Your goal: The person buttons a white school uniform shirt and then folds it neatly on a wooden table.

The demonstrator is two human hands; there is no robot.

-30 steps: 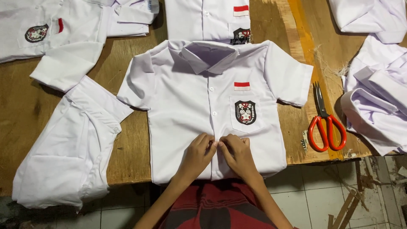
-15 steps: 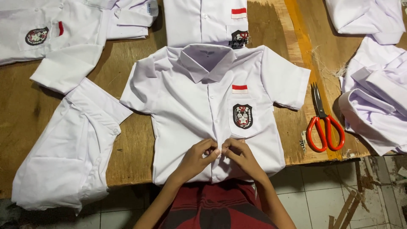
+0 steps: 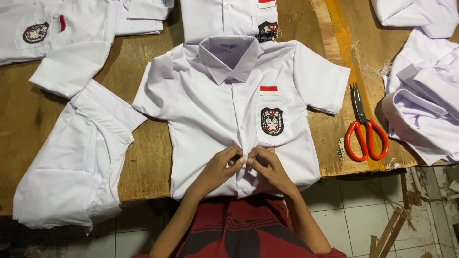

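A white short-sleeved shirt (image 3: 210, 110) lies face up on the wooden table (image 3: 28, 119), collar away from me, with a red-and-white patch and a dark crest badge on its chest pocket. My left hand (image 3: 221, 165) and my right hand (image 3: 266, 165) meet at the button strip near the lower hem. Both pinch the fabric there, fingertips touching around a button.
Red-handled scissors (image 3: 366, 129) lie right of the shirt near the table's front edge. More white shirts surround it: one folded at left (image 3: 71, 162), others at the back (image 3: 229, 14), top left (image 3: 48, 33), and a heap at right (image 3: 425, 105). Tiled floor with wood scraps is below.
The shirt has shifted slightly in view and my hands have stayed together on the lower button strip, fingers working closer around the button.
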